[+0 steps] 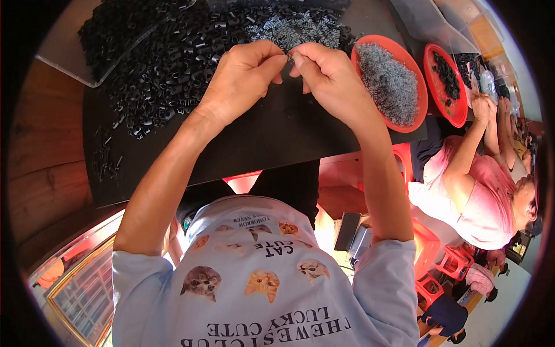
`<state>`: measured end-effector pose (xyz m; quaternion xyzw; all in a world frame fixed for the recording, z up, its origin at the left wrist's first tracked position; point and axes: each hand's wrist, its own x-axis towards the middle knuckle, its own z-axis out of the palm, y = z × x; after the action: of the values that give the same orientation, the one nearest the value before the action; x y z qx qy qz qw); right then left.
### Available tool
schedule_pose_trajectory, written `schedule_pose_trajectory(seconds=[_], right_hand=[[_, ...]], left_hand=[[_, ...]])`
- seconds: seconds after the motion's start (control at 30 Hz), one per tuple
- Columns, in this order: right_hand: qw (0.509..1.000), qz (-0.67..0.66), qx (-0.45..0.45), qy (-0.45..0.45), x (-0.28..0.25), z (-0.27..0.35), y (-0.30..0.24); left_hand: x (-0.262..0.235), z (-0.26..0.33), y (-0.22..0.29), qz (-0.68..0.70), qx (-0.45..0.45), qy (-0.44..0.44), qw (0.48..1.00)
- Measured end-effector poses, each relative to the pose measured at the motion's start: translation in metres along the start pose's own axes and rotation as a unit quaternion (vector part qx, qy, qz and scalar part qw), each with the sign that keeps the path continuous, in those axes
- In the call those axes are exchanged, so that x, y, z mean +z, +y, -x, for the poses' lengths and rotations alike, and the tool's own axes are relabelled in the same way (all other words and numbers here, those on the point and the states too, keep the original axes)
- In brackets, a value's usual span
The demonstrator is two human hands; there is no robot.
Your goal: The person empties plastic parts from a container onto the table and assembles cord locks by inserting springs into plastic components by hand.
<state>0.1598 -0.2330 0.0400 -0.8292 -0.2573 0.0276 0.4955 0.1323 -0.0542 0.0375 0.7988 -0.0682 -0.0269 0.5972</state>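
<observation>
- Small piece (291,58): at upper centre of the frame, between the fingertips of both hands; only a dark speck of it shows, so which way it points and how its long axis lies cannot be told.
- Left hand (245,72): upper centre, knuckles up, fingers curled, reaching toward the right of the frame; its grip is pinched on the small piece, thumb and forefinger together.
- Right hand (332,75): just right of centre near the top, fingers pointing to the upper left; its grip is also pinched on the small piece, the thumb lying along the forefinger.
- Black parts (167,75): a broad heap across the upper left, short and tube-like, their long axes lying in many directions.
- Loose black parts (105,156): a thin scatter at the left, several with long axes running roughly up and down the frame.
- Silver-grey coils (295,29): piled at top centre, just beyond the hands, pointing every way.
- Red basin (422,92): upper right, beside the right hand, filled with more such coils; its outline stretches from upper left to lower right.
- Second red basin (459,115): farther right, with black items inside.
- Worktop (254,139): dark, beneath the hands and heaps.
- Person in pink (480,191): right side of the frame, seated, arms raised.
</observation>
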Motion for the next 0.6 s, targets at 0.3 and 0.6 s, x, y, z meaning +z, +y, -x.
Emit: schedule_pose_trajectory(seconds=[0.3,0.6], right_hand=[[0.997,0.029,0.062,-0.020,-0.008,-0.011,-0.006],[0.991,-0.064,0.111,-0.041,-0.011,-0.002,-0.012]], left_hand=[[0.002,-0.010,0.000,-0.087,0.034,0.011,0.996],[-0.005,-0.007,0.004,-0.046,-0.019,0.002,0.999]])
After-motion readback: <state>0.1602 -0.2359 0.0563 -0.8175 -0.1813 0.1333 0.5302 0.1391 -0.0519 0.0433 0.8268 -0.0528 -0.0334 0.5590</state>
